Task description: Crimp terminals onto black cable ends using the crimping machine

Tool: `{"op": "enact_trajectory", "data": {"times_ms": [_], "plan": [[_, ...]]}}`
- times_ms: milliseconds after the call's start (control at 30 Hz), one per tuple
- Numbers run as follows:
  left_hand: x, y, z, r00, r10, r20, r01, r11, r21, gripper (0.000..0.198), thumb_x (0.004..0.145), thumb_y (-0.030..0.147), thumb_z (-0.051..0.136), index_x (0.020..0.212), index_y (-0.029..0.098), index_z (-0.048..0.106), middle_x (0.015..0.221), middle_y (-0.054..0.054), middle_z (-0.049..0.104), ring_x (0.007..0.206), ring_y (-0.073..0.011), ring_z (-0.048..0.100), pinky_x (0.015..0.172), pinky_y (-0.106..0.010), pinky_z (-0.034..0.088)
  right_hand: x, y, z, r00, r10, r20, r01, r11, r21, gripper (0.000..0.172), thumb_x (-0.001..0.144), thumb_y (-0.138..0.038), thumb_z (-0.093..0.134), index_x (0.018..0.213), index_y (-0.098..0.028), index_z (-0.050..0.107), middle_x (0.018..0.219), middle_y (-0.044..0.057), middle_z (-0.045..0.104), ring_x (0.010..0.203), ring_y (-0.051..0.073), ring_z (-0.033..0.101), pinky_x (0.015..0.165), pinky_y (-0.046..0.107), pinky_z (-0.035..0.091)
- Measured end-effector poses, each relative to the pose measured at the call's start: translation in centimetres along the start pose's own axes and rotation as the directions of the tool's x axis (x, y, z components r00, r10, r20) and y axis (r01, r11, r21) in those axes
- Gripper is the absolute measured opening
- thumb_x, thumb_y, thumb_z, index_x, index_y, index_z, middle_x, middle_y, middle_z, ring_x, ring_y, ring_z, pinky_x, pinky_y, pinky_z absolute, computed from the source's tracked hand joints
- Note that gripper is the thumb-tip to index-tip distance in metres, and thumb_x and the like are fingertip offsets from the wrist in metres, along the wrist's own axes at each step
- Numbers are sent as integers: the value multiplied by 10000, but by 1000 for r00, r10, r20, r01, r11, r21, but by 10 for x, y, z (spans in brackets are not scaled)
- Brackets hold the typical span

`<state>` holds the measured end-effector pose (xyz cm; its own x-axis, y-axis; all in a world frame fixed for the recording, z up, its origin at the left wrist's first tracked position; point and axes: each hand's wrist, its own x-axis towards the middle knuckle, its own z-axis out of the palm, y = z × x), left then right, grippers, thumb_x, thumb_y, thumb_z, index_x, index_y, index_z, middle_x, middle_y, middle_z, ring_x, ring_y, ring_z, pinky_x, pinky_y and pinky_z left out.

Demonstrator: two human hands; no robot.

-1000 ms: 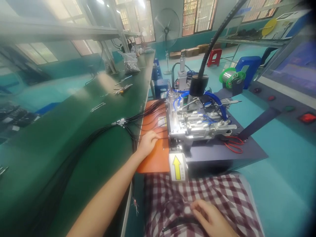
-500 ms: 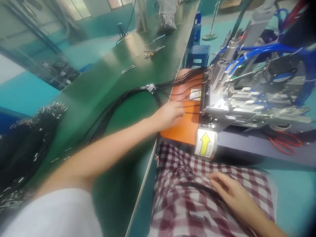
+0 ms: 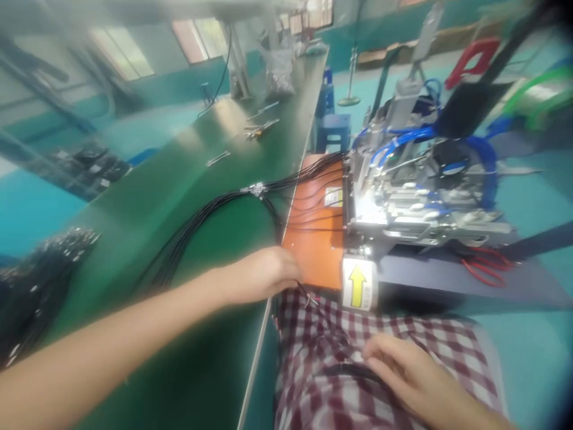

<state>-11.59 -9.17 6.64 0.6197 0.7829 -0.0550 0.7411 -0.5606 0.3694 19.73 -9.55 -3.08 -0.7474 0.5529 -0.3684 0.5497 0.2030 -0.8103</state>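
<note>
While right hand [image 3: 409,370] stays low, left hand [image 3: 268,275], now nearer, holds cable [image 3: 302,289]

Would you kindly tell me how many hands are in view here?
2: the left hand pinches a black cable near the orange plate; the right hand is over the checked cloth. No others show.

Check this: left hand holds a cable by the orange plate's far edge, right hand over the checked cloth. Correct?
Wrong edge: in the head view, the left hand holds the cable by the near edge of the plate. The right hand is over the cloth.
</note>
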Motion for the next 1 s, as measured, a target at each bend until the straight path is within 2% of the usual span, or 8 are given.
{"op": "enact_trajectory", "data": {"times_ms": [133,267,400,500,600,767,867,1000], "plan": [[23,2,-20,975,-49,-217,37,998,-56,184,917,183,498,901,219,677,827,-26,692,767,-153,630,711,-262,473,12,-36,-38,976,-30,-214,52,994,99,225,918,-381,470,905,-233,639,806,18,645,748,178,593,657,274,458],[50,-2,-13,923,-107,-370,58,988,-142,151,861,167,559,722,191,615,679,9,622,630,-118,560,587,-225,427,39,-65,-67,921,11,-390,96,962,255,252,881,-397,514,992,-195,615,650,-32,537,547,114,486,522,238,388],[65,-7,8,894,-170,-415,76,969,-233,145,851,160,545,713,179,588,665,14,598,607,-110,538,562,-218,416,68,-70,-66,869,-2,-494,203,912,355,300,823,-360,607,1063,-179,603,848,0,618,537,80,493,503,226,396],[67,-8,21,884,-229,-407,97,942,-321,144,858,180,544,718,174,576,673,13,600,624,-110,539,587,-224,422,81,-65,-59,832,-28,-554,296,867,401,207,841,-312,589,989,-172,625,814,0,635,556,90,555,530,230,436],[69,-4,26,894,-267,-361,102,904,-415,115,874,213,550,789,172,616,717,1,629,659,-118,557,619,-231,436,84,-62,-58,841,-25,-540,300,853,428,123,834,-285,609,819,-164,629,694,-20,621,520,92,571,519,226,448],[76,3,21,922,-293,-251,91,798,-596,121,893,257,564,902,178,655,812,-11,669,735,-123,586,689,-223,457,83,-61,-68,825,-105,-556,354,862,363,71,844,-216,607,834,-166,656,756,0,660,516,85,570,498,216,468],[78,-1,16,936,-336,-106,174,700,-692,176,895,296,568,829,170,673,718,-3,649,644,-103,554,587,-197,423,83,-55,-75,751,-292,-592,444,887,127,121,876,-156,561,856,-165,680,807,31,681,631,111,606,580,233,490],[82,-13,14,948,-204,243,315,501,-806,204,853,312,619,746,149,678,609,-6,632,461,-76,488,450,-190,378,87,-42,-87,661,-616,-428,562,785,-260,193,921,-157,520,876,-190,705,892,40,713,791,126,651,671,236,474]]}}
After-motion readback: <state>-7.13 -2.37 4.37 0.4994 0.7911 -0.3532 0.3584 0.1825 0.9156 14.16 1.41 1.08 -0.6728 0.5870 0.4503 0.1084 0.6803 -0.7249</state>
